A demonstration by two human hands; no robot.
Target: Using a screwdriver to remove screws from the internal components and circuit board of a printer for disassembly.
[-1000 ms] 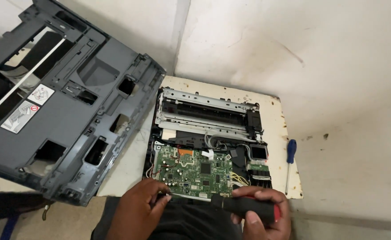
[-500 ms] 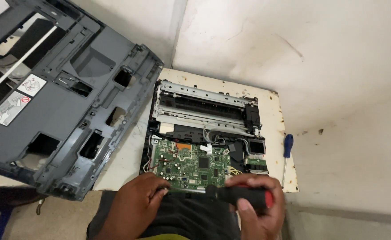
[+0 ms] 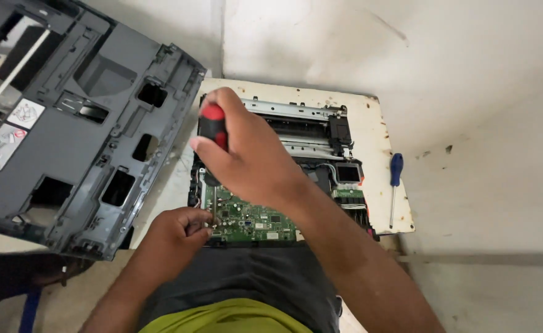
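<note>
Step in hand, as judged: working a screw at the near-left corner of the green circuit board, which sits in the front of the opened printer chassis.

Right hand: clenched round the red-and-black handle of a screwdriver, held upright. Its thin shaft runs straight down to the board's left edge; the tip itself is hidden by the fingers there.

Left hand: fingers pinched together at the foot of the shaft, touching the board's near-left corner. Appears to steady the tip; whether it also holds a screw cannot be told.

Location of work: chassis lies on a small off-white table, stained and chipped, pushed against the wall. Board is at the chassis edge nearest the person.

Next move calls for, by my estimate: keeping the shaft vertical and seated in the screw head, downward pressure while turning, left fingers kept free of the tip, and care not to slip onto the components or the wire bundles just right of the board.

Counts:
- Hands in view: 2, both the person's own.
- Screwdrivers: 2, one in use and one blue-handled screwdriver lying on the table's right edge, apart from the chassis.
- Circuit boards exposed: 1 large green one.
- Detached grey printer cover: 1, lying tilted at left, overlapping the table's left edge.
- Tables: 1.
</note>
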